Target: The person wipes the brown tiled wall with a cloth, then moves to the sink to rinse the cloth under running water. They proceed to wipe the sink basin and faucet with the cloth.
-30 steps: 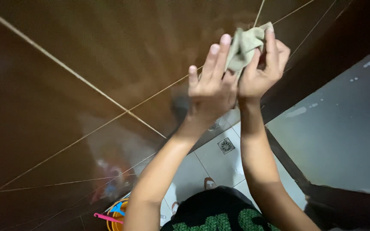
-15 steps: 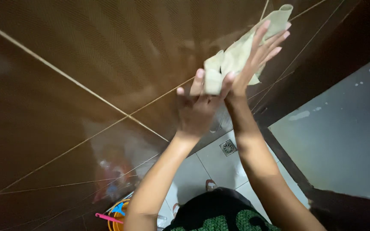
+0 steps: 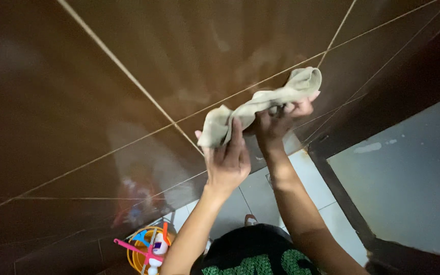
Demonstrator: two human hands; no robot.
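Cloth [image 3: 260,104], beige & crumpled, stretched between both hands against brown glossy wall tiles [image 3: 77,102]. It runs from approx 8 o'clock end (bunched, near frame centre) up to 2 o'clock end (rolled lump, upper right of centre). Left hand [image 3: 227,163] clamped on lower bunch, fingers [image 3: 237,137] curled up over cloth edge. Right hand [image 3: 281,119] closed on mid/upper part of cloth, fingertips tucked under the fabric, partly hidden so exact finger hold can't be told. Hands just beside each other, right one at 2 o'clock from left. Pale grout lines [image 3: 128,76] cross the tiles diagonally. Grey panel [image 3: 413,178] w/ dark frame at 4 o'clock. At 6 o'clock, person's dark top w/ green pattern [image 3: 253,254]. At 7 o'clock, yellow basket [image 3: 138,257] w/ pink, blue & orange plastic items, on pale floor tiles [image 3: 306,178].
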